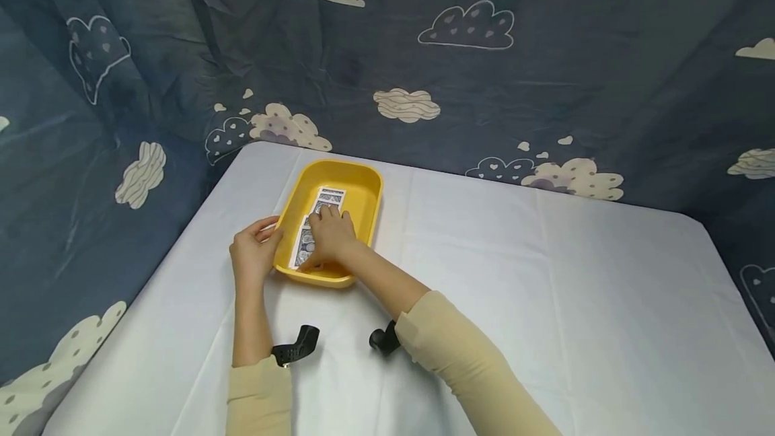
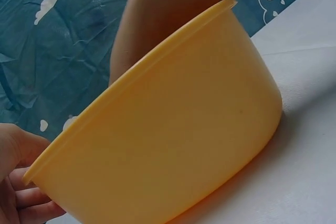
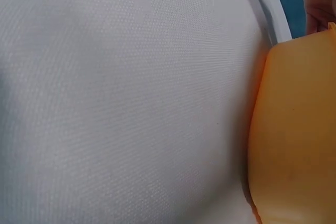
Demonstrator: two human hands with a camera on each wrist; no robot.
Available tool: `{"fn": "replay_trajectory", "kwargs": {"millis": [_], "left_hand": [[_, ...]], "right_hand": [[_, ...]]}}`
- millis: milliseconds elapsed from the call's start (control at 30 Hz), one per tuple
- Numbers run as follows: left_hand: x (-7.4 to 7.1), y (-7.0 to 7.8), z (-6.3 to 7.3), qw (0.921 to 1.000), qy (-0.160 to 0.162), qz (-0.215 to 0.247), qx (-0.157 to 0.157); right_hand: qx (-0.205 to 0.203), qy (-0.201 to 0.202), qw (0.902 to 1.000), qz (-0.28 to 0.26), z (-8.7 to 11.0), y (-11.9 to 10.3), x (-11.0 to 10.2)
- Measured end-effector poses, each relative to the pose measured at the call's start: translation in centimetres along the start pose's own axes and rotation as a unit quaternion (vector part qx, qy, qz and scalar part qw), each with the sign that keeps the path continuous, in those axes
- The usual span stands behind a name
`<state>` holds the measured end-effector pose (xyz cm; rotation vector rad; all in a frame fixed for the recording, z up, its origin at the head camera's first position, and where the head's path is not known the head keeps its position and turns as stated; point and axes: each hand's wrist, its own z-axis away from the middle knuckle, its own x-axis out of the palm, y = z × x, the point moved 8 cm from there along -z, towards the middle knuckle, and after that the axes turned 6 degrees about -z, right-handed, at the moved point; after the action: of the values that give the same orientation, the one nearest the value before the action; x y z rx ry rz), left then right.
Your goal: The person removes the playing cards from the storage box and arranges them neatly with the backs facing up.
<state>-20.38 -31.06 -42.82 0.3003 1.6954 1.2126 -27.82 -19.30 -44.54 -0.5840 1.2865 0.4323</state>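
A yellow plastic basin (image 1: pixel 365 199) sits on the white-covered table, with printed cards (image 1: pixel 306 245) in blue and white patterns inside it. My left hand (image 1: pixel 253 252) holds the basin's left rim. In the left wrist view its thumb lies at the rim and its fingers (image 2: pixel 35 199) are against the outside wall. My right hand (image 1: pixel 332 235) reaches over the near right rim into the basin. Its fingers and thumb are spread over the cards and partly cover them; I cannot tell whether they grip one. The basin wall (image 3: pixel 294 129) hides this hand in the right wrist view.
White cloth (image 1: pixel 514 301) covers the table, which stretches far to the right of the basin. A dark blue curtain with cloud prints (image 1: pixel 472 25) hangs behind and along the left side. Black wrist camera mounts (image 1: pixel 299 344) stick out from both forearms.
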Motion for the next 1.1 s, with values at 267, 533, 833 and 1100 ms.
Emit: {"fn": "replay_trajectory", "kwargs": {"millis": [267,533,833,1100], "left_hand": [[1.2,-0.3,0.3,0.9945,-0.043,0.082,-0.049],[0.7,-0.9,0.4,0.9899,-0.042,0.103,-0.088],[0.1,-1.4,0.6,0.9884,-0.025,0.097,-0.114],[0.4,-0.9,0.9,0.9881,-0.028,0.11,-0.104]], "right_hand": [[-0.01,0.008,0.9997,-0.02,0.7,0.8,-0.3],[-0.028,0.079,0.9955,-0.045,2.3,1.8,-4.7],[0.001,0.138,0.9863,-0.09,8.2,8.8,-10.0],[0.057,0.114,0.9866,-0.101,13.5,16.5,-7.0]]}}
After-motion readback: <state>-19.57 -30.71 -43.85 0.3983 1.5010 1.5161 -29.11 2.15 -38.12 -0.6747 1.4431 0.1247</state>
